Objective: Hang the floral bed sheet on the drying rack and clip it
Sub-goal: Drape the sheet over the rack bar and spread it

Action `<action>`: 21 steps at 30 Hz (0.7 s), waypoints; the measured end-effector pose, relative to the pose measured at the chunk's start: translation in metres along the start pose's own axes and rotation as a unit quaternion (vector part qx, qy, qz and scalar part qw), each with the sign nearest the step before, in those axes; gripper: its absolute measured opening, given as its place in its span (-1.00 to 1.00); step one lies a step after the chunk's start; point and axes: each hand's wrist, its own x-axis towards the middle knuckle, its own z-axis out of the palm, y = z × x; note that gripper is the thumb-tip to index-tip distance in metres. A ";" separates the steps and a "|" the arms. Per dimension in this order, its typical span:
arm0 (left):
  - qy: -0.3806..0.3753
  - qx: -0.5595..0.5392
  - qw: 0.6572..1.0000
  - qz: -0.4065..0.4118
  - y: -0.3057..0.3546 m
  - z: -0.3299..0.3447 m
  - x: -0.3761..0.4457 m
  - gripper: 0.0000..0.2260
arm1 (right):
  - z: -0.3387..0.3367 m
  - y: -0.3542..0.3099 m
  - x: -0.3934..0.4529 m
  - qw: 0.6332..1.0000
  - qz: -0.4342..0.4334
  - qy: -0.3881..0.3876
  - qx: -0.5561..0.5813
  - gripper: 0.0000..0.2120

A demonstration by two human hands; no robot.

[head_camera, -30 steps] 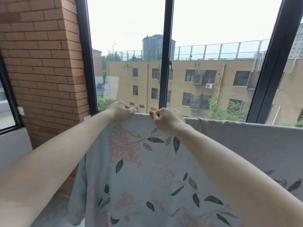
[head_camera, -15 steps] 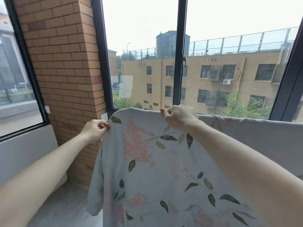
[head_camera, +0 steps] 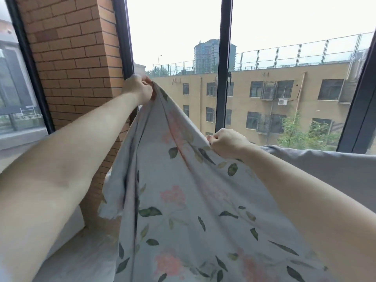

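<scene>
Seen from the person's own head, two bare arms reach toward a tall window with a dark frame [head_camera: 223, 64]. The left hand [head_camera: 138, 89] pinches a corner of the floral bed sheet [head_camera: 183, 200] and holds it high, close to the brick pillar [head_camera: 73, 58] left of the window. The right hand [head_camera: 225, 142], lower and right of the window's centre post, has its fingers curled tightly round the sheet's top edge. The pale sheet, printed with pink blossoms and green leaves, slopes down between the two grips and hangs in folds. Further right, its plain grey side [head_camera: 317, 165] lies level, apparently already draped over a rail hidden beneath. No drying rack or clips are visible. Judging by this, hanging is partly done; spreading this end and clipping remain.
</scene>
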 end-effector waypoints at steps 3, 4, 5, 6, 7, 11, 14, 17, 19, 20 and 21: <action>-0.041 -0.052 0.997 -0.028 0.030 0.038 0.007 -0.79 | -0.007 0.005 0.008 0.997 0.043 -0.016 0.057 -0.55; -0.072 -0.044 0.996 -0.038 0.029 0.055 0.000 -0.80 | -0.009 0.006 0.007 0.996 0.060 -0.014 0.063 -0.58; -0.115 -0.027 0.992 -0.053 0.022 0.074 -0.008 -0.81 | -0.010 0.008 0.007 0.995 0.076 -0.011 0.061 -0.61; -0.171 -0.001 0.983 -0.072 0.010 0.092 -0.015 -0.83 | -0.012 0.010 0.009 0.995 0.088 -0.011 0.052 -0.64; -0.250 0.045 0.963 -0.087 -0.003 0.108 -0.019 -0.83 | -0.012 0.012 0.010 0.994 0.099 -0.012 0.042 -0.66; -0.541 0.251 0.798 -0.084 -0.039 0.131 -0.022 -0.68 | -0.017 0.016 0.013 0.992 0.117 -0.038 -0.008 -0.62; -0.462 0.200 0.863 -0.032 -0.024 0.104 -0.031 -0.77 | -0.024 0.009 0.010 0.989 0.104 -0.081 -0.070 -0.61; -0.351 0.069 0.934 -0.013 -0.016 0.075 -0.047 -0.81 | -0.028 0.006 0.007 0.987 0.098 -0.099 -0.080 -0.69; -0.324 0.031 0.946 -0.007 -0.017 0.054 -0.067 -0.66 | -0.030 0.007 0.004 0.989 0.104 -0.088 -0.058 -0.80; -0.314 0.033 0.949 0.003 -0.019 0.048 -0.079 -0.60 | -0.030 0.006 0.004 0.989 0.109 -0.087 -0.055 -0.77; -0.305 0.052 0.951 0.017 -0.024 0.044 -0.091 -0.55 | -0.031 0.004 0.003 0.987 0.119 -0.089 -0.052 -0.72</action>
